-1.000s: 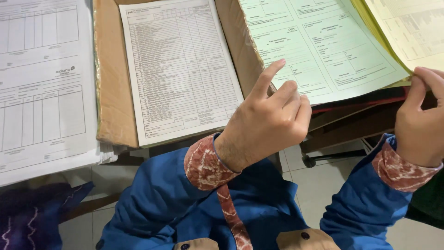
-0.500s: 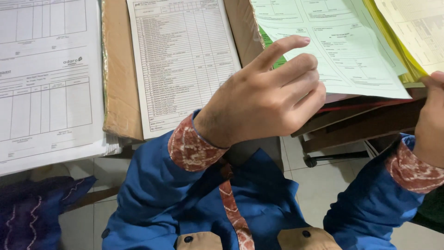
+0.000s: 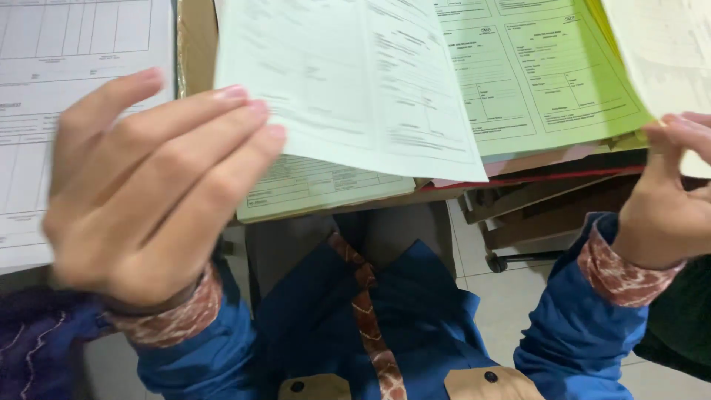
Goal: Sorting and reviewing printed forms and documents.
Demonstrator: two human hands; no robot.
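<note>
Hands of one person w/ blue sleeves, over paperwork on a counter [image 3: 415,194]. Landmark: pale green sheet [image 3: 355,81], lifted at centre. Left hand [image 3: 144,196] is just left of it, blurred; fingers together, tips at the sheet's left edge, grip pinching that edge as far as can be told. Brighter green form [image 3: 541,74] lies right of the sheet, partly under it. Right hand [image 3: 670,196] is further right, fingertips pressed on a yellowish page [image 3: 666,52]. White form [image 3: 44,81] lies left of the sheet.

No packages, labels, signs or screens visible.
</note>
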